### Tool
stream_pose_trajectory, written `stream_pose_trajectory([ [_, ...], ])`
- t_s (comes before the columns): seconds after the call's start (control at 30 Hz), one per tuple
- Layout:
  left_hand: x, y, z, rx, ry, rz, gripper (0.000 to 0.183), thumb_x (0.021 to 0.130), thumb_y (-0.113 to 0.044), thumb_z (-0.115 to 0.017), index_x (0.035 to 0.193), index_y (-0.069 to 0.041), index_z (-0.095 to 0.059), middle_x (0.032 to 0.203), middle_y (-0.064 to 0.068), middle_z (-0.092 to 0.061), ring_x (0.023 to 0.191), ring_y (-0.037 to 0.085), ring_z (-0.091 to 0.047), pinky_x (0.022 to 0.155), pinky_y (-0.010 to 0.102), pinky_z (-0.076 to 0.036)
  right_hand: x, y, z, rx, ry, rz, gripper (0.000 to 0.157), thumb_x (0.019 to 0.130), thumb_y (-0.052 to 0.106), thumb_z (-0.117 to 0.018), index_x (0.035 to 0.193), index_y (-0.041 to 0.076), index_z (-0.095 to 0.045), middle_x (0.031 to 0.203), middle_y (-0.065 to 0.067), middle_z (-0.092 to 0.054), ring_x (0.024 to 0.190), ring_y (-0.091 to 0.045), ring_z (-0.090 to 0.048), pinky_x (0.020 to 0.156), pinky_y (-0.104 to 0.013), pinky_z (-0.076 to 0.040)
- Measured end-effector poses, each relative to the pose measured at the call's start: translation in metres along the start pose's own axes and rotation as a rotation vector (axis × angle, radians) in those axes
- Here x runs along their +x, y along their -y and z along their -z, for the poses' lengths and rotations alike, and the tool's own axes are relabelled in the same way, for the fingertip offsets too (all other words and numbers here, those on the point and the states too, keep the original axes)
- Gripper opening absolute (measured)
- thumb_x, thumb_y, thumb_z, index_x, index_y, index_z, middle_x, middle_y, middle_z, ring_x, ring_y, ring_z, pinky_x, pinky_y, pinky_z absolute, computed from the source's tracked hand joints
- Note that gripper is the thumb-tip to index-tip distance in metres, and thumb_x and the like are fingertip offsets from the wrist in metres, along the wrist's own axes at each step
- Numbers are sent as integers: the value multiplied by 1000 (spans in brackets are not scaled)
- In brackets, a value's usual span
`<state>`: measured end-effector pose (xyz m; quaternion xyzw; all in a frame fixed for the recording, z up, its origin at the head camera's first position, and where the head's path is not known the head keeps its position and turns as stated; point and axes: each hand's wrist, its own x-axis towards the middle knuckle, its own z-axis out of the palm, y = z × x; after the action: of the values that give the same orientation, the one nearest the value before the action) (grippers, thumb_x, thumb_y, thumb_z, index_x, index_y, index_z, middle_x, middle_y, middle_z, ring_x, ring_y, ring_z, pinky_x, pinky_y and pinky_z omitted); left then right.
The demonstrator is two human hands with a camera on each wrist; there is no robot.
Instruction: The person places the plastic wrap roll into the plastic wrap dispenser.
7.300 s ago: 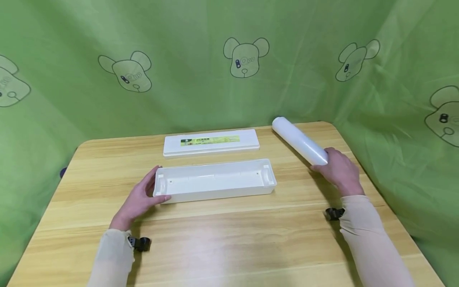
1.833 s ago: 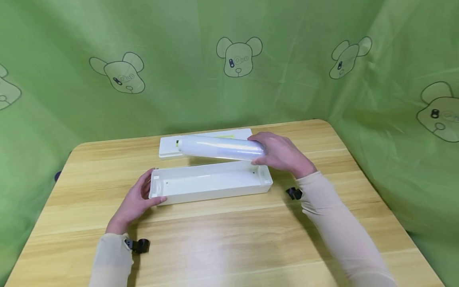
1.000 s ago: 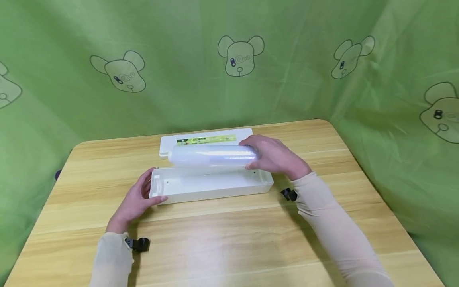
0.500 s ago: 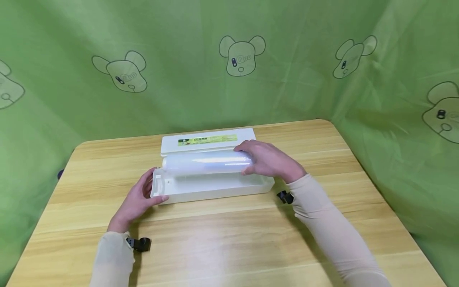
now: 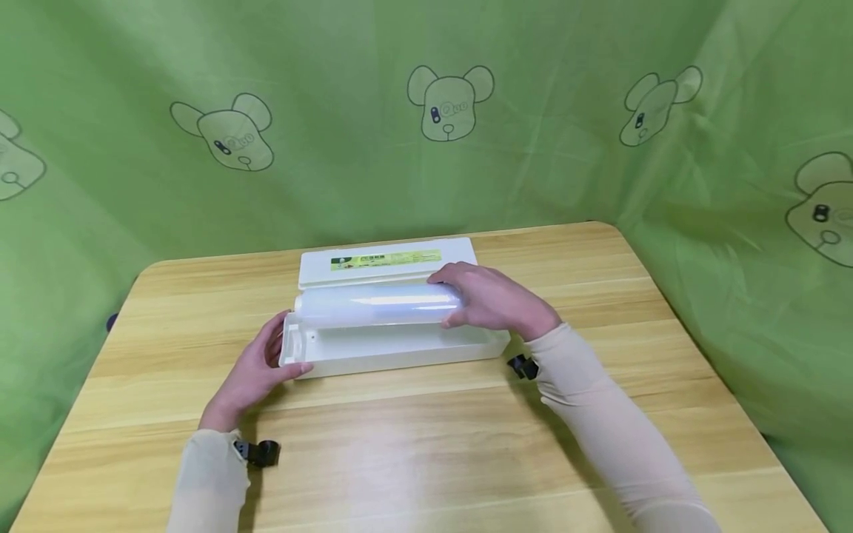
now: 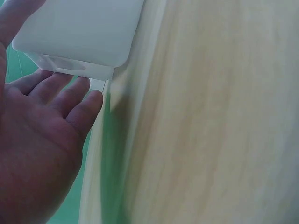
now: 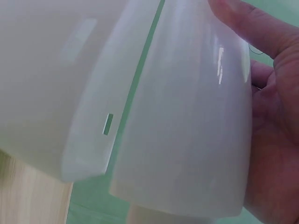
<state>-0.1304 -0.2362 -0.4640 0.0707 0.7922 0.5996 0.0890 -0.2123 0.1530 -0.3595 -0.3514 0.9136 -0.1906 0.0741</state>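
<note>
Fingers of the right hand (image 5: 494, 300) wrap the right end of the roll (image 5: 380, 306), thumb on the near side, the others over the far side. The roll lies across the centre of the frame, raised over the back edge of the box (image 5: 400, 360), with the lid (image 5: 389, 275) just behind it. In the right wrist view a thin gap runs between roll and box; whether they touch at the roll's left end, I cannot tell.

At the lower left of centre, the left hand (image 5: 256, 370) grips the box by its left end, thumb along the near wall and fingers behind.

Judging by its shine, the roll should be smooth and rather slippery, firm along its length, and modest in weight. Held at one end only, it may dip or swing at the other, so a firm grip round the body matters; nearer the middle would balance better, and the pale core showing at one end offers another hold. Hard pinching could wrinkle the film. The box looks like thin, stiff plastic, light enough to slide on the table (image 5: 426, 444), so steadying an end wall makes sense.
</note>
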Motion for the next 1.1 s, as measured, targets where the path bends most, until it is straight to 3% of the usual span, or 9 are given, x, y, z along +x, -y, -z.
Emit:
stream_pose_trajectory([
  [0.2, 1, 1, 0, -13, -3, -6, 98, 82, -12, -82, 156, -7, -18, 156, 13, -29, 140, 31, -32, 106, 17, -33, 3, 2, -3, -10, -6, 16, 65, 76, 29, -86, 133, 10, -59, 132, -3, -58, 124, -22, -50, 105, -41, -41],
  [0.4, 1, 1, 0, -16, 2, -14, 98, 82, -11, -81, 156, -6, -17, 156, 15, -29, 140, 33, -32, 110, 26, -32, 6, 4, -5, -9, 1, 25, 65, 76, 30, -85, 132, 10, -60, 131, -3, -59, 125, -21, -50, 105, -41, -40],
  [0.57, 0, 1, 0, -4, 0, 10, 99, 82, -13, -81, 157, -8, -16, 157, 13, -29, 140, 31, -32, 111, 25, -30, 7, 6, -7, -10, 0, 31, 64, 76, 31, -85, 132, 11, -60, 131, -2, -59, 124, -20, -50, 104, -41, -42],
  [0.77, 0, 2, 0, -4, 0, 11, 100, 83, -12, -81, 157, -7, -14, 156, 15, -29, 140, 32, -31, 114, 36, -28, 8, 8, -8, -1, 12, 33, 64, 76, 31, -85, 131, 12, -60, 130, -1, -59, 122, -19, -51, 103, -41, -43],
  [1.0, -1, 1, 1, -11, -3, 21, 100, 82, -14, -82, 157, -11, -16, 153, 12, -35, 137, 29, -36, 105, 16, -34, 9, 11, -11, 11, 14, 32, 63, 75, 28, -86, 131, 11, -61, 130, -2, -59, 121, -19, -52, 103, -40, -42],
  [1.1, -1, 0, 1, -9, -4, 21, 99, 82, -14, -82, 157, -12, -17, 151, 11, -37, 136, 28, -37, 103, 14, -34, 10, 12, -13, 12, 15, 37, 64, 75, 29, -86, 131, 11, -61, 130, -3, -59, 119, -19, -53, 102, -39, -43],
])
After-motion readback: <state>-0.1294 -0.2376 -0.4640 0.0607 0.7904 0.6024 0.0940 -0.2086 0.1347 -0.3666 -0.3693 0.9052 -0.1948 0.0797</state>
